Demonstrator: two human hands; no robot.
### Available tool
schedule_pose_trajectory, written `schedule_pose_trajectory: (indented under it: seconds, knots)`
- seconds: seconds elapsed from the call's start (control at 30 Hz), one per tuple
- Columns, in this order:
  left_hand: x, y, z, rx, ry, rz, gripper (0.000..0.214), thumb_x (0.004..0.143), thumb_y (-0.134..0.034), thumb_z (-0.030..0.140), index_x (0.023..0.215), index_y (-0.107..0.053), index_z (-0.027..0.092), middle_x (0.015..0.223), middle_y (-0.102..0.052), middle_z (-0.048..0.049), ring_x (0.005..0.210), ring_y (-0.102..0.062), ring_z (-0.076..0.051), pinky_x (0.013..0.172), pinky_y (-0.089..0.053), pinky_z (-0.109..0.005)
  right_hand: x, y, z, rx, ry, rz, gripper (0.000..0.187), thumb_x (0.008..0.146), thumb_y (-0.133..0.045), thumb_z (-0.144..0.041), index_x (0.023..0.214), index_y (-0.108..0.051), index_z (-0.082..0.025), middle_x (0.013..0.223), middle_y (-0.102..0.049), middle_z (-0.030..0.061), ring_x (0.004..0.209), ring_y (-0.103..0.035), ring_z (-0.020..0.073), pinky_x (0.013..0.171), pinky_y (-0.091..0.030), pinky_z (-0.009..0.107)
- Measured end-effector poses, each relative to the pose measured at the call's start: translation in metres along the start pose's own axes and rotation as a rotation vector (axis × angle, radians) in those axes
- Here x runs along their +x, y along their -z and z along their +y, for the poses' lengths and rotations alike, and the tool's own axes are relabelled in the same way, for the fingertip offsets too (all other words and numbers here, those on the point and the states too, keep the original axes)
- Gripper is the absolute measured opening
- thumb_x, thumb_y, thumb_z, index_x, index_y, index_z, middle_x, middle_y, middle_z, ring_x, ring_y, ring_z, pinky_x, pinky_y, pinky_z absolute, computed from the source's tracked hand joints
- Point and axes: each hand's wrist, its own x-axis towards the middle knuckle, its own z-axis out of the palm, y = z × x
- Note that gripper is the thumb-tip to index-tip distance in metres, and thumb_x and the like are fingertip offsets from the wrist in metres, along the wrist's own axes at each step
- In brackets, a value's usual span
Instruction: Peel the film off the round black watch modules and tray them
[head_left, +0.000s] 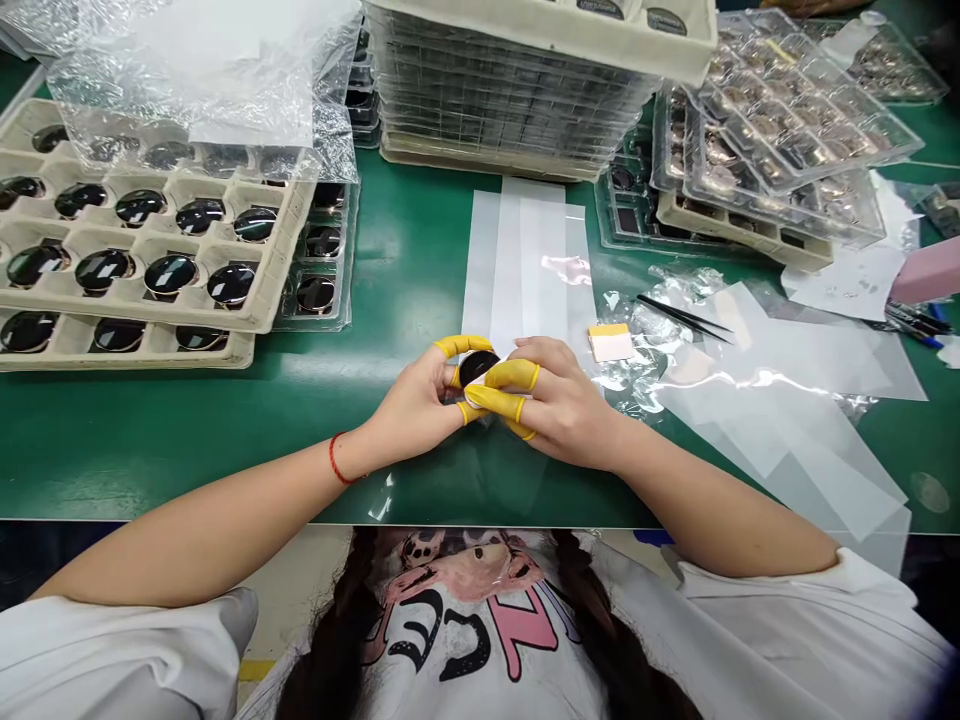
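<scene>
Basically: glossy black disc sits between both hands, left grip on its rim

Glossy black disc [477, 366] is up off the green bench [405, 260], lying between the left hand [422, 402] and right hand [564, 405], touched by both. Key relation: disc is right of the left palm, left of the right knuckles, tucked closer into the left fingers. Round, so no real long axis; face looks tilted upward.

Left grip: pinching the disc, index finger round the far edge, thumb at the near edge. Right grip: closed on a small white piece [472, 400], bent fingers laid over the disc's right and near side. Cloth or paper, can't tell; underside hidden.

Pose: forearms come in from both sides, wrists off the bench edge, right knuckles up, right fingertips pointing left. Yellow finger cots on both hands; red cord [340, 459] on left wrist.

Around: translucent sheets [517, 265] just beyond the hands, trays of similar discs [139, 270] farther left, black tweezers [684, 317] off right, apart from the right hand.
</scene>
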Motion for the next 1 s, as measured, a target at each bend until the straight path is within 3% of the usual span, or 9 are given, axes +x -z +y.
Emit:
schedule_pose_trajectory:
  seconds: [0.3,0.53,0.63,0.77,1.0]
  knots:
    - [-0.003,0.001,0.009,-0.050,0.028,0.052,0.057,0.074,-0.077,0.028,0.122,-0.047,0.020,0.086,-0.069,-0.0003,0.077,-0.069,-0.015,0.069,-0.055,-0.026,-0.001,0.013,0.011,-0.099,-0.030,0.058,0.027,0.092,-0.052,-0.020,0.114,-0.063,-0.031,0.098,-0.065,0.0045,0.100,-0.052,0.0206,0.091,-0.049,0.043]
    - [-0.001,-0.001,0.001,0.042,-0.044,-0.012,0.052,0.075,-0.071,0.017,0.121,-0.047,0.017,0.069,-0.062,0.0059,0.064,-0.062,-0.009,0.057,-0.048,-0.018,0.008,0.005,-0.012,-0.140,-0.012,0.018,0.027,0.092,-0.048,-0.012,0.107,-0.067,-0.025,0.099,-0.065,0.0051,0.108,-0.050,0.0198,0.097,-0.046,0.040]
    - [-0.002,-0.003,0.001,0.060,-0.049,-0.052,0.048,0.077,-0.068,0.015,0.119,-0.047,0.017,0.075,-0.063,0.0048,0.065,-0.061,-0.007,0.055,-0.046,-0.016,0.011,-0.001,-0.012,-0.152,-0.047,0.055,0.026,0.092,-0.051,-0.013,0.108,-0.067,-0.024,0.098,-0.064,0.0053,0.105,-0.049,0.0202,0.093,-0.046,0.038]
    - [-0.002,-0.004,0.000,0.084,-0.078,-0.053,0.046,0.078,-0.069,0.018,0.118,-0.048,0.017,0.089,-0.066,0.0006,0.074,-0.065,-0.008,0.062,-0.050,-0.017,0.010,-0.006,-0.006,-0.167,-0.100,0.098,0.027,0.092,-0.051,-0.014,0.111,-0.065,-0.024,0.098,-0.064,0.0061,0.104,-0.049,0.0208,0.089,-0.046,0.037]
    - [-0.001,0.000,-0.005,0.044,-0.075,0.010,0.053,0.079,-0.071,0.021,0.125,-0.046,0.019,0.085,-0.068,0.0008,0.077,-0.068,-0.011,0.069,-0.054,-0.021,0.005,-0.004,-0.006,-0.213,-0.202,0.091,0.028,0.090,-0.050,-0.011,0.110,-0.063,-0.026,0.100,-0.063,0.0070,0.107,-0.049,0.0221,0.086,-0.043,0.040]
